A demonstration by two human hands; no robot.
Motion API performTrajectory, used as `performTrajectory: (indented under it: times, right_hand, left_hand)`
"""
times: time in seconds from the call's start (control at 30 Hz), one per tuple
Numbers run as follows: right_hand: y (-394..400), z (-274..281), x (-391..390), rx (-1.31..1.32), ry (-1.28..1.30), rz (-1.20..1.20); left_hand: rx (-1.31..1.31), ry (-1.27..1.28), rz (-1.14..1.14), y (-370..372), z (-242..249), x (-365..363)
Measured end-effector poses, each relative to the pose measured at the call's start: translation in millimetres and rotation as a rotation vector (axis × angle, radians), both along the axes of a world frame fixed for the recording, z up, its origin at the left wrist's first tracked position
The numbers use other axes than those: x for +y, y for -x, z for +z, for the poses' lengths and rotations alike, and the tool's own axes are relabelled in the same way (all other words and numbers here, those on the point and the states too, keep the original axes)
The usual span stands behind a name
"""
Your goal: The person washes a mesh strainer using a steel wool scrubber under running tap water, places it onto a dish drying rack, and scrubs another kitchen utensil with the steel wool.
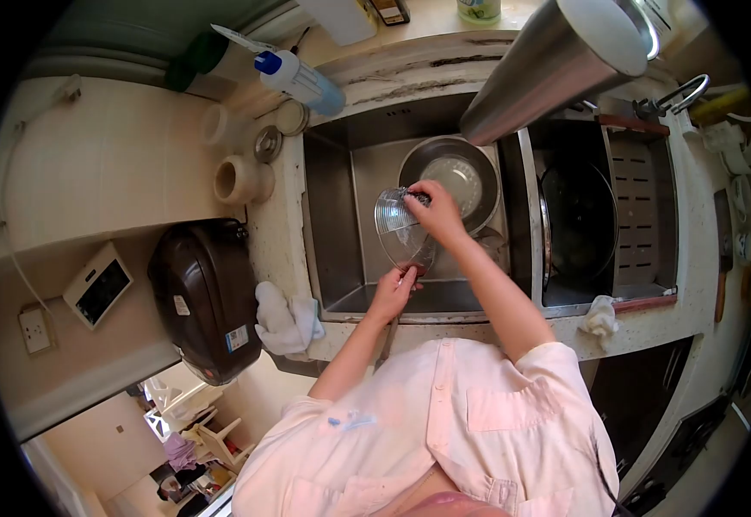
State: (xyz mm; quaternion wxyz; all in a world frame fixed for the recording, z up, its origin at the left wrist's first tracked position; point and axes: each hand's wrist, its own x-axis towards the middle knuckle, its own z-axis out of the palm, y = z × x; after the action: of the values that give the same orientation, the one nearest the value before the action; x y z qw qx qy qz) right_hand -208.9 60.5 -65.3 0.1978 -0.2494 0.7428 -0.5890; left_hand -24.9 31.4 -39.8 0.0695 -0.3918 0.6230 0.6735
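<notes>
In the sink's left basin [332, 258], my left hand [391, 295] is closed around the lower end of a round, shiny wire strainer [390, 215], where its rim meets what looks like a handle. Fine curved lines catch the light on its upper side. My right hand [437, 214] pinches a dark, coarse steel wool scrubber [417, 198] and presses it on the strainer's upper right part. A round metal pan [477, 164] lies in the basin behind my right hand. The contact surface under the scrubber is hidden by my fingers.
A tall metal cylinder [539, 77] rises over the back right of the sink. A dark round pan [578, 220] sits in the right basin beside a slotted drainer [638, 207]. Left are a blue-capped bottle [302, 82], a jar [242, 179], a cloth [285, 319] and a dark appliance [207, 297].
</notes>
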Motion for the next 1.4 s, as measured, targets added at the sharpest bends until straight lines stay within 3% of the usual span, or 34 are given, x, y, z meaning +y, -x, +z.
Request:
performTrajectory:
  times: [0.1,0.27,0.33,0.37,0.43,0.53,0.63,0.77,0.83,0.97,1.1,1.13,1.23,1.4]
  right_hand:
    - [-11.1,14.5,-2.2,0.124,-0.104,-0.016]
    - [-12.3,41.2,-10.7,0.100,-0.120,0.105]
    - [-23.7,56.5,-6.6,0.215,-0.140,0.157]
    - [-28.7,59.2,0.2,0.278,-0.105,0.198]
    - [-42.0,63.9,17.9,0.399,-0.028,0.283]
    - [-50.7,59.0,39.1,0.410,0.108,0.266]
    - [-41.2,75.8,10.7,0.502,0.186,0.137]
    - [-41.6,64.9,11.6,0.448,0.008,0.288]
    - [-57.7,65.4,33.0,0.521,0.142,0.290]
    - [-42.6,68.7,9.6,0.436,0.106,0.197]
    - [-47.1,71.1,31.2,0.422,0.153,0.345]
    - [-46.4,70.1,37.2,0.406,0.171,0.302]
    - [-47.6,68.8,44.2,0.328,0.178,0.196]
    - [-39.2,66.5,36.0,0.219,0.190,0.091]
  left_hand:
    - [-0.058,-0.055,0.066,2.8,9.5,5.6]
    - [-0.080,-0.129,0.011,1.5,9.3,6.5]
    - [-0.062,0.005,0.038,9.3,15.2,6.4]
    - [-0.048,0.072,0.053,16.5,19.7,5.0]
    - [-0.085,-0.058,0.169,26.0,42.0,-11.2]
    - [-0.138,-0.155,0.193,36.2,60.2,-14.7]
    - [-0.140,-0.114,0.175,42.5,65.1,10.7]
    - [-0.203,-0.203,0.151,42.5,74.2,9.4]
    - [-0.240,-0.169,0.149,42.1,73.2,0.1]
    - [-0.103,-0.055,0.104,34.9,51.7,22.9]
    - [-0.131,-0.251,0.261,34.8,71.4,-2.6]
    - [-0.091,-0.352,0.232,29.1,70.5,-15.3]
    - [-0.030,-0.179,0.136,29.5,67.4,-4.3]
    - [0.013,-0.126,0.239,32.3,82.0,-19.8]
